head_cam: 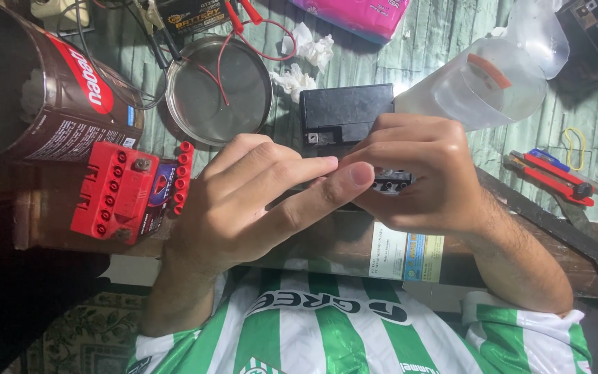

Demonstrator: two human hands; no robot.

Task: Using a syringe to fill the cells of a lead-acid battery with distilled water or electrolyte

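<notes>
You're at a cluttered bench w/ a green wood-plank cover [423,48], dim room. A round metal dish [219,90] holds a red wire; a big brown tin [29,90] sits far left, a clear plastic jug [493,83] lies tipped top right. A red battery [122,194] rests by your left hand [243,208]. Your right hand [423,173] is curled tight around a small black part [392,181]; left fingers extend, thumb pressing it. A black battery [347,111] sits just behind both hands.
</notes>
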